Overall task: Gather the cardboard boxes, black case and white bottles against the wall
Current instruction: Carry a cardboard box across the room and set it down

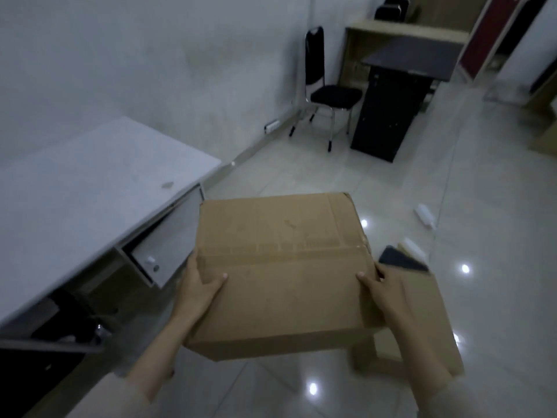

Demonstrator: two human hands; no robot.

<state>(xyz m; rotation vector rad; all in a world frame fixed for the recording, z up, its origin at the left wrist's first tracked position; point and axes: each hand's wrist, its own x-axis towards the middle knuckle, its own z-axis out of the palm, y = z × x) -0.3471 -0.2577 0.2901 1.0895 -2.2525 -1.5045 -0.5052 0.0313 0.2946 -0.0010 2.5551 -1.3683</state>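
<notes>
Large brown cardboard box (280,273) held up over the glossy pale tiled floor (497,297) — left hand (200,285) clamped on its left edge, right hand (381,289) on its right edge, thumbs on top. Second brown cardboard box (422,324) sits on the floor below and to the right, partly hidden. Flat black case (402,260) lies just beyond it; two white plastic bottles (425,215) on the floor farther out. Grey worktop (90,191) stands at left against the white wall (150,55).

A closed brown box (280,267) is held up over a second box (422,324), beside a black case (402,260) and two lying white bottles (425,215).
</notes>
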